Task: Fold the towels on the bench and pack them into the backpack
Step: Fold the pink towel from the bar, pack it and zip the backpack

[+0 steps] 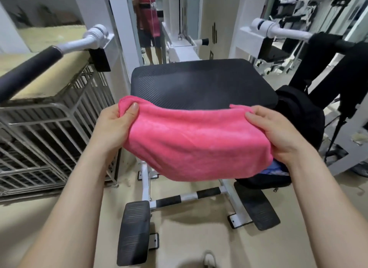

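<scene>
- Black footplate (133,232): lying on the floor at 6 o'clock, nearest item.
- Left hand (113,126): gripping the 9 o'clock end of the pink towel (195,146), thumb pressing on top, fingers curling underneath.
- Right hand (278,134): gripping the towel's 3 o'clock end, thumb on top.
- Towel: hanging in the air between both hands, sagging in the middle, covering the counter's near edge.
- Backpack (298,116): black, sitting at 3 o'clock just beside the counter, something blue (276,169) showing at its mouth under the right hand.
- Counter (199,82): black padded top, lying at 12 o'clock beyond the towel.
- Metal rack (49,138): standing at 9 o'clock.
</scene>
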A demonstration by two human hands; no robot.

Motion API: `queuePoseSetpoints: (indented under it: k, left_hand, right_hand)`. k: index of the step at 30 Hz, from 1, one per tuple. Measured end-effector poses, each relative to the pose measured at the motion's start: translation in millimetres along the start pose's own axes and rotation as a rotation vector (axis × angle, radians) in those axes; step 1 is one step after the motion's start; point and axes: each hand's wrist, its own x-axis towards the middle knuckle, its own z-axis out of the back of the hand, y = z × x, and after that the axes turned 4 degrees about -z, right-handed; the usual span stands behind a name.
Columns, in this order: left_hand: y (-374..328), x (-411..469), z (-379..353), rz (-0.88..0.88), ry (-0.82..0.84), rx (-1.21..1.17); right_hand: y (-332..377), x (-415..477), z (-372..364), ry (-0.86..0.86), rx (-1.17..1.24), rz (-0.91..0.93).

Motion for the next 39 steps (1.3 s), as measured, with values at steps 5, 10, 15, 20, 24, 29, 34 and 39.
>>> queuePoseSetpoints:
  k: [5,10,15,20,24,29,34,39]
  left_hand:
    - [-10,53,-19,-0.008,-0.227,0.208]
    - [-15,143,-36,-0.083,-0.463,0.413]
    - [14,160,-62,0.093,-0.232,0.781]
    - [19,132,-63,0.006,-0.193,0.898]
    - [3,139,-69,0.006,-0.076,0.808]
    - [8,173,-67,-0.106,-0.272,0.898]
    - [13,212,-65,-0.084,-0.231,0.992]
    - [27,138,-62,-0.162,-0.244,0.891]
  right_hand:
    - [17,70,0,-0.429,-0.568,0.365]
    - [49,158,-10,-0.643,-0.724,0.496]
    - [33,216,-23,-0.533,-1.225,0.210]
    - [17,211,-16,-0.289,-1.403,0.465]
    - [36,233,-9,-0.147,-1.433,0.397]
    - [47,261,-16,-0.235,-1.502,0.511]
    - [57,299,-26,-0.283,-1.313,0.444]
    - [25,218,-14,-0.060,-1.113,0.446]
